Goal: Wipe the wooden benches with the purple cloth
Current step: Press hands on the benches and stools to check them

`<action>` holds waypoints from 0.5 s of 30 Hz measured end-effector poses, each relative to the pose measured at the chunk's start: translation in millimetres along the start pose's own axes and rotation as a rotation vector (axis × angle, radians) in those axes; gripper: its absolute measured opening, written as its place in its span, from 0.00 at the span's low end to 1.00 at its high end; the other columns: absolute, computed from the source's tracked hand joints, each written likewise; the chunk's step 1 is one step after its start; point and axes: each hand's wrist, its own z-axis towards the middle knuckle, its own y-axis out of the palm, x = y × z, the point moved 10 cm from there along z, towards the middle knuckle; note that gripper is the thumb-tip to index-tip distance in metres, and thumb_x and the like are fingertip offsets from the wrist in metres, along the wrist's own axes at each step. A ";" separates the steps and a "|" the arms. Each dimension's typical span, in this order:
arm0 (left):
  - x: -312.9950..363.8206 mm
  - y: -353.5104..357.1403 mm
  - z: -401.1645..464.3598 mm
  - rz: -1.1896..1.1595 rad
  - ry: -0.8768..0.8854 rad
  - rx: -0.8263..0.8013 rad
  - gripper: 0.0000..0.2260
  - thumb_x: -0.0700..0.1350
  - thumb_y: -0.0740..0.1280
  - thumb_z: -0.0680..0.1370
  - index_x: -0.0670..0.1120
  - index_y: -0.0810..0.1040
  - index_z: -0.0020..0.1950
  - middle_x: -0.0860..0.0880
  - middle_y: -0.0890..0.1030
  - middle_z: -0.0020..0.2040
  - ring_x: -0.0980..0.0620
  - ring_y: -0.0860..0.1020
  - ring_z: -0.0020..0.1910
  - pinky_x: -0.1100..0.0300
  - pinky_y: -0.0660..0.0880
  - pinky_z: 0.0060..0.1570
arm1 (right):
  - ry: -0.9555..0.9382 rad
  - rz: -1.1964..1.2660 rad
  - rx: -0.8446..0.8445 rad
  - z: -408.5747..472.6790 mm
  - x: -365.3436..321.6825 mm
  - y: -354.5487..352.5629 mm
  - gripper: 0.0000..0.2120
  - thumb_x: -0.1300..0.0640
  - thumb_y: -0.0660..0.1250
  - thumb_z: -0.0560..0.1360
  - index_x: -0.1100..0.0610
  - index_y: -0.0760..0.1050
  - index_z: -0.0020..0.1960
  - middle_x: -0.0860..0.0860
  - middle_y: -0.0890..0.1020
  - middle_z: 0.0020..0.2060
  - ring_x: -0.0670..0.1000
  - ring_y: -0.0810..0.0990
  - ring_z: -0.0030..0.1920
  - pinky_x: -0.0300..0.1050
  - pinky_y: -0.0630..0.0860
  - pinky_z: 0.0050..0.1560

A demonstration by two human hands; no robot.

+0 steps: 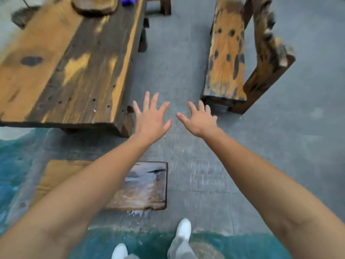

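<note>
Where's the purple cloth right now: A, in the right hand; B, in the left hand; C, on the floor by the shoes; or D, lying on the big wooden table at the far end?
D: the purple cloth lies on the wooden table; both hands are empty.

Grey paved floor (179,58) — bearing a long wooden desk (61,71) at left, a bench (226,53) at right, a low stool (145,186) near. On the desk's far end — a wooden slab (94,5), purple cloth (127,0) just beside.

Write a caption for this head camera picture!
Both empty hands stretch out; purple cloth waits on the table.
</note>
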 end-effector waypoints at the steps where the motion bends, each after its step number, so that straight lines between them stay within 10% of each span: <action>1: 1.8 -5.6 9.2 0.009 -0.010 -0.002 0.28 0.61 0.62 0.78 0.54 0.64 0.77 0.44 0.54 0.82 0.40 0.47 0.81 0.27 0.51 0.72 | -0.002 -0.005 0.016 5.9 -1.2 -16.1 0.41 0.24 0.50 0.76 0.44 0.53 0.82 0.54 0.51 0.83 0.63 0.49 0.82 0.75 0.56 0.74; 15: 147.4 -95.7 206.8 -0.086 0.121 0.210 0.29 0.60 0.61 0.79 0.51 0.61 0.78 0.42 0.55 0.81 0.39 0.48 0.81 0.26 0.52 0.72 | -0.002 0.050 0.574 54.1 93.9 -246.4 0.31 0.41 0.60 0.79 0.46 0.59 0.80 0.55 0.55 0.83 0.59 0.51 0.82 0.69 0.59 0.75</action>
